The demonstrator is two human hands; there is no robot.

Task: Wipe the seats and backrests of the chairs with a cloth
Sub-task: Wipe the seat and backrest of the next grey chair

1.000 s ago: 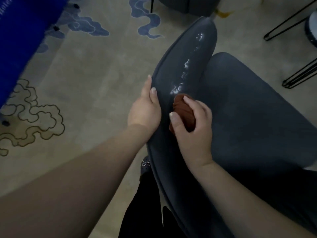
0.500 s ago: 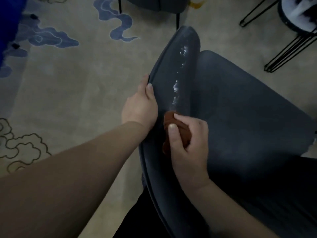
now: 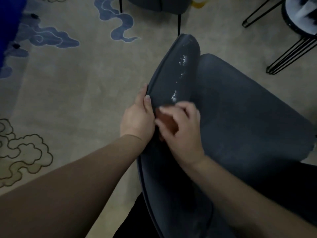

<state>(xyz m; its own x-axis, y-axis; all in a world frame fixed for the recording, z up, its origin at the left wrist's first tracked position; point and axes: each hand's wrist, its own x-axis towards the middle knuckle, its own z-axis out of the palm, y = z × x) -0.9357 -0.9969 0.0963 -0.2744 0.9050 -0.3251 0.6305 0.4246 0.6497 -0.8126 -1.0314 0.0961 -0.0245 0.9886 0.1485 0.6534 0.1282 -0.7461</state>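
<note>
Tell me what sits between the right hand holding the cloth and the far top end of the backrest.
In the head view, a broken trail of white specks runs along the backrest from just beyond the right hand and cloth toward its far end.

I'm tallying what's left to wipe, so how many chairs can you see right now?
2. One dark chair lies right under the hands, its backrest streaked with wet patches. A second chair is cut off by the top edge. More may stand out of view.
</note>
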